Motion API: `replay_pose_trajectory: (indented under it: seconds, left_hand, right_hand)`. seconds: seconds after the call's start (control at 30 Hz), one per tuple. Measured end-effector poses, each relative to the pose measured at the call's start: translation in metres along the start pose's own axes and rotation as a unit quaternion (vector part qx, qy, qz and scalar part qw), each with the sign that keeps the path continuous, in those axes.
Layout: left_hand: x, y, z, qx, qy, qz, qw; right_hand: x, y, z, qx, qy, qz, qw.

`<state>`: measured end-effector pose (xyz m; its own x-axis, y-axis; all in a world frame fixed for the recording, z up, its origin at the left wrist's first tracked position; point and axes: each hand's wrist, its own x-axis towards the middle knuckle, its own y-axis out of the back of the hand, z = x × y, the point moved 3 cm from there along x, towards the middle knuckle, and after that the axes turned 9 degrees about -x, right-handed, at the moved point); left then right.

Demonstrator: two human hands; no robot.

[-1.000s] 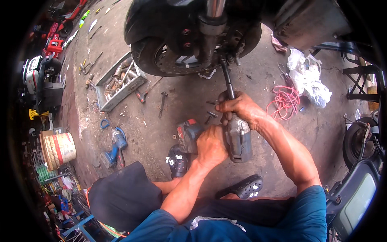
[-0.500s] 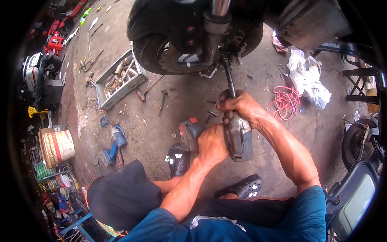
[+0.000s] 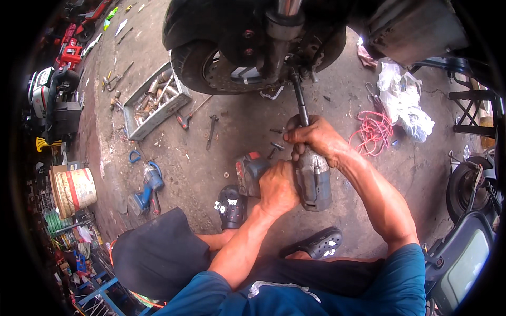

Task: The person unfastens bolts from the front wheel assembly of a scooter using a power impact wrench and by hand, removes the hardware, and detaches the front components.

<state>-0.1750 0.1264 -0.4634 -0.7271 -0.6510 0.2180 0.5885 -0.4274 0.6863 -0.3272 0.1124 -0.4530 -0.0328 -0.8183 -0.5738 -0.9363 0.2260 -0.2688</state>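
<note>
Power wrench (image 3: 315, 184) below wheel (image 3: 190, 69), long bar (image 3: 300, 100) angled up beside fork (image 3: 283, 32) — left hand's (image 3: 278, 188) fingers curled round handle, right hand's (image 3: 316, 139) clamped round front end (image 3: 312, 158). Sideways tilt could make bar slip — jarring right hand.

Here's the bare left hand (image 3: 278, 187), curled into a tight, rounded fist, its back facing up, the left wrist (image 3: 263, 211) nearly straight behind it! The long, bare left forearm (image 3: 243, 241) slants forward and to the right. Farther ahead sits the bare right hand (image 3: 313, 138), fingers wrapped around, pointing left, while the bare right forearm (image 3: 373, 195) angles inward from a bent elbow (image 3: 403, 231).
</note>
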Motion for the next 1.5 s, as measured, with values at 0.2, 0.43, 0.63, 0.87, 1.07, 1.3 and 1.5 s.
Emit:
replay_pose_trajectory:
  seconds: [0.2, 0.43, 0.63, 0.87, 1.07, 1.3, 1.5]
  left_hand:
    - [0.0, 0.0, 0.001, 0.0, -0.005, 0.004, 1.0]
    - [-0.001, -0.003, -0.001, -0.015, 0.011, 0.005, 1.0]
    - [-0.001, -0.004, -0.001, -0.014, 0.007, 0.013, 1.0]
    - [0.0, -0.002, 0.001, -0.005, 0.009, 0.007, 1.0]
    - [-0.001, -0.002, 0.001, -0.003, 0.012, 0.002, 1.0]
    - [0.0, -0.004, 0.001, -0.009, 0.005, 0.008, 1.0]
    - [0.001, 0.003, 0.001, 0.005, 0.003, -0.003, 1.0]
  right_hand:
    - [0.0, 0.001, 0.001, -0.005, -0.004, 0.007, 1.0]
    - [0.002, 0.003, 0.003, -0.016, 0.001, 0.01, 1.0]
    - [0.001, 0.003, 0.002, -0.022, 0.013, 0.02, 0.999]
    - [0.0, 0.002, 0.0, -0.028, 0.007, 0.021, 0.999]
    - [-0.001, 0.0, -0.002, -0.031, 0.004, 0.029, 0.999]
    - [-0.004, 0.002, -0.006, -0.022, 0.01, 0.019, 1.0]
    - [-0.003, -0.001, -0.006, -0.004, 0.013, 0.0, 1.0]
